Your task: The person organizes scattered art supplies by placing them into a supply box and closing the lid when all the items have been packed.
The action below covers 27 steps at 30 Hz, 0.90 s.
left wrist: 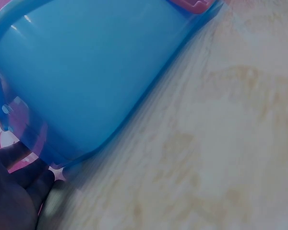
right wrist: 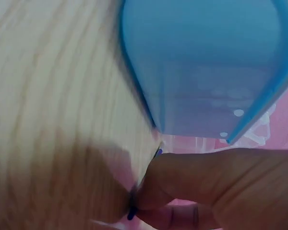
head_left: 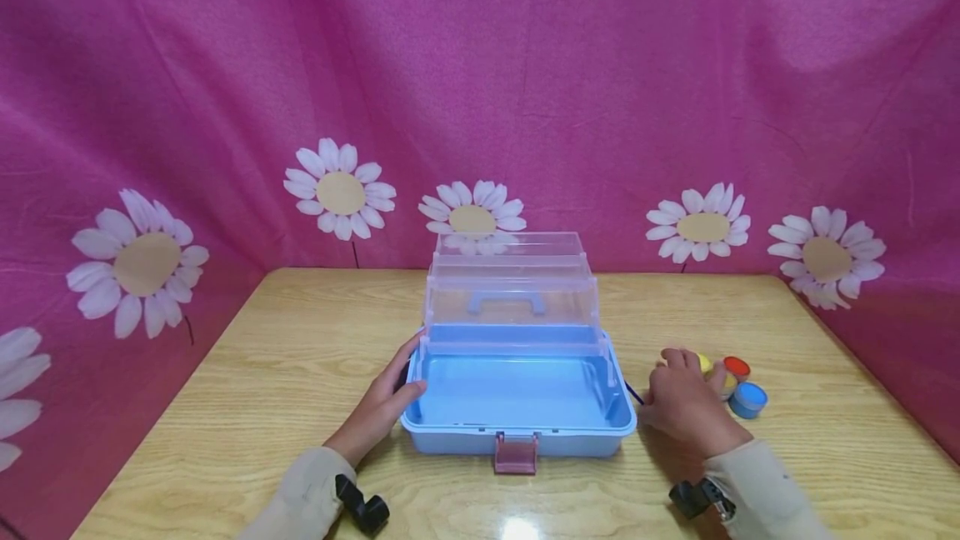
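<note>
A light blue plastic storage box (head_left: 517, 442) stands on the table with its clear, tiered upper trays (head_left: 513, 298) raised at the back. At its left side my left hand (head_left: 378, 407) grips the wall, thumb over the rim and fingers outside. To the right of the box, my right hand (head_left: 686, 407) pinches a thin dark blue stick (right wrist: 158, 152) between thumb and finger, low over the tabletop. Part of the stick is hidden by the fingers. A pink latch (head_left: 516, 454) hangs down at the box's front.
Beyond my right hand sit small round pots with red (head_left: 737, 367), blue (head_left: 748, 399) and yellow (head_left: 704, 362) tops, partly covered by the fingers. The wooden table (head_left: 300, 340) meets a pink cloth (head_left: 480, 90) with white flowers at the back and sides.
</note>
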Available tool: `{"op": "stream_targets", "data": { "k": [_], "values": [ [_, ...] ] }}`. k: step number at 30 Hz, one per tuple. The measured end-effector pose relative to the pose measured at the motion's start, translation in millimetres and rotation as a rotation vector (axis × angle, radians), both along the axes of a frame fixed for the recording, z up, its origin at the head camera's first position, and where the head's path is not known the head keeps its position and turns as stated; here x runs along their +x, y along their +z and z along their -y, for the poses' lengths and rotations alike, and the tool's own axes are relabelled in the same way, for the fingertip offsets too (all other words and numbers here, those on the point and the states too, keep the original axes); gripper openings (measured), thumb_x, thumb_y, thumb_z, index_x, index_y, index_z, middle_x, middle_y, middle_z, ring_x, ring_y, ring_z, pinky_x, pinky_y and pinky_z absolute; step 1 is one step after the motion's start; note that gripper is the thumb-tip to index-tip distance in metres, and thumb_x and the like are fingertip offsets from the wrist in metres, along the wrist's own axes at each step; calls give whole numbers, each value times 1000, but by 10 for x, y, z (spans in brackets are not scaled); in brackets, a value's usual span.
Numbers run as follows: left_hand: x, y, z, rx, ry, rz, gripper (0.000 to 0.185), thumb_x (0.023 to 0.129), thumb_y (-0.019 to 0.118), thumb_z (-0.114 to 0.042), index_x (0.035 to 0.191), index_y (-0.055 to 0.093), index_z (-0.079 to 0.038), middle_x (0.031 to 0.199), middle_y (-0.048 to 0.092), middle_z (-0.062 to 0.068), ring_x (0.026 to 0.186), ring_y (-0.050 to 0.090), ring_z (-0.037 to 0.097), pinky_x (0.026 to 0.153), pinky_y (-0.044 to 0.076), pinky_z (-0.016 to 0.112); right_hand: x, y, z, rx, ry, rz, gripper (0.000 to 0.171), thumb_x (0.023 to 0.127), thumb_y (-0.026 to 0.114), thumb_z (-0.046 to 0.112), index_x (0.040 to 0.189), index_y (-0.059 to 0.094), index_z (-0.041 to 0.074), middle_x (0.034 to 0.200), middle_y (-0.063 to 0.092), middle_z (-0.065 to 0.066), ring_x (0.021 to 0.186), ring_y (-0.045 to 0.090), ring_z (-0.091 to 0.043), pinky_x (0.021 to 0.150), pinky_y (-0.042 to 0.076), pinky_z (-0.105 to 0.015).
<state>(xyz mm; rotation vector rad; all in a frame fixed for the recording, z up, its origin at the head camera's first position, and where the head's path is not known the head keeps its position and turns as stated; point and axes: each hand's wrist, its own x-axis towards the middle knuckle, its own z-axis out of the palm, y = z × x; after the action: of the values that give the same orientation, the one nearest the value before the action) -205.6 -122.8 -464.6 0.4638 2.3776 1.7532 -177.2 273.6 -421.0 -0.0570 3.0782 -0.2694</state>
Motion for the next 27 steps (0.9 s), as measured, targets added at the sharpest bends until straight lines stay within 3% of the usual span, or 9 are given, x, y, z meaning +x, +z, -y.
{"op": "stream_targets", "data": {
  "k": [16, 27],
  "values": [
    [-11, -12, 3, 21, -19, -12, 61, 100, 48, -24, 151, 20, -40, 160, 16, -7, 147, 15, 23, 115, 17, 54, -1, -58, -3, -49, -14, -78, 20, 71, 78, 15, 71, 61, 4, 124, 41, -35, 120, 25, -54, 94, 2, -80],
    [-7, -18, 13, 22, -21, -14, 61, 100, 48, -24, 151, 20, -40, 160, 15, -7, 147, 14, 24, 115, 17, 53, -17, -18, 0, -144, -47, -169, 9, 79, 71, 9, 76, 63, 5, 134, 34, -35, 129, 18, -53, 97, 0, -79]
  ]
}}
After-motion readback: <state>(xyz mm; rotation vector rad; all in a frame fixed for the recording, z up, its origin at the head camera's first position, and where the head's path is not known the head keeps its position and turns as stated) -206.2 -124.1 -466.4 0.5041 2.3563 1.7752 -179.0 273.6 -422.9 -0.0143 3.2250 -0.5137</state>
